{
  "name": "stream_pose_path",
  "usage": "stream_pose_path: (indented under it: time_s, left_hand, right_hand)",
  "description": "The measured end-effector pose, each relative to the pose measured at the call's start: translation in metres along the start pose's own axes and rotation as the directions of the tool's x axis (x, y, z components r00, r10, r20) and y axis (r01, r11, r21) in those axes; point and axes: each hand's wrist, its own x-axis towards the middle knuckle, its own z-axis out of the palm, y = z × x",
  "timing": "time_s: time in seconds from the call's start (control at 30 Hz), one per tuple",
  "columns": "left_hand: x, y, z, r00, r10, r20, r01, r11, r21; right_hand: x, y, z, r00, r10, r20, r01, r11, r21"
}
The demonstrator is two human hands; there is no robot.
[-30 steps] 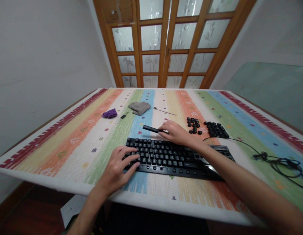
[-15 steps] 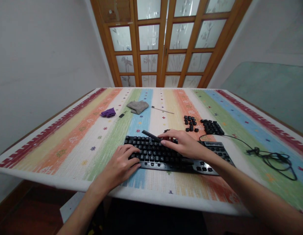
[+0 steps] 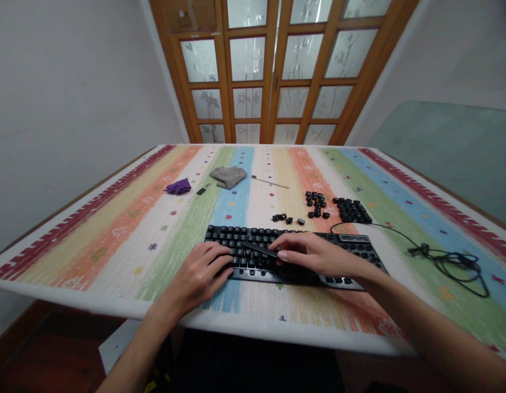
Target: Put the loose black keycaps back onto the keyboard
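Observation:
A black keyboard [image 3: 244,238] lies on the cloth, many keycaps still on its left part and bare switches along its front row and right end. At its left end, my left hand [image 3: 202,271] grips the keyboard, fingers over the keys and thumb by the front edge. My right hand [image 3: 314,253] pinches a long black bar shaped like a space bar keycap [image 3: 259,250], held slantwise over the keys with its free end pointing left. That hand hides the keyboard's middle.
Behind the keyboard sit several loose keycaps [image 3: 289,220], with larger groups of keycaps [image 3: 352,210] further right. A coiled cable [image 3: 457,267] lies on the right. Beyond are a grey cloth [image 3: 228,176], a purple cloth [image 3: 178,186], a small black piece [image 3: 201,191] and a thin rod [image 3: 273,182].
My right hand has brought the long bar from the keyboard's back edge towards me, down over the middle keys. Loose keycaps behind it have come into view. My left hand stays in place.

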Motion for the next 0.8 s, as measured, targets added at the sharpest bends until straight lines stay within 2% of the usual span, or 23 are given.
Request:
stream_pose_path:
  time_s: [0.13,0.37,0.53,0.8]
  left_hand:
    - [0.0,0.001,0.001,0.999,0.003,-0.036,-0.002,1.0,0.03]
    - [-0.002,0.006,0.007,0.992,0.086,-0.09,-0.076,0.991,0.108]
    - [-0.005,0.007,0.014,0.991,0.093,-0.1,-0.083,0.992,0.098]
    - [-0.005,0.009,0.016,0.994,0.031,-0.1,-0.028,0.999,0.033]
  right_hand:
    - [-0.003,-0.001,0.009,1.0,-0.01,-0.009,0.009,0.999,-0.047]
    - [-0.002,-0.011,0.024,0.998,-0.059,-0.034,0.051,0.978,-0.202]
    - [0.002,-0.012,0.024,0.999,-0.032,0.006,0.032,0.987,-0.154]
    - [0.005,-0.006,0.025,0.999,-0.028,0.017,0.029,0.995,-0.094]
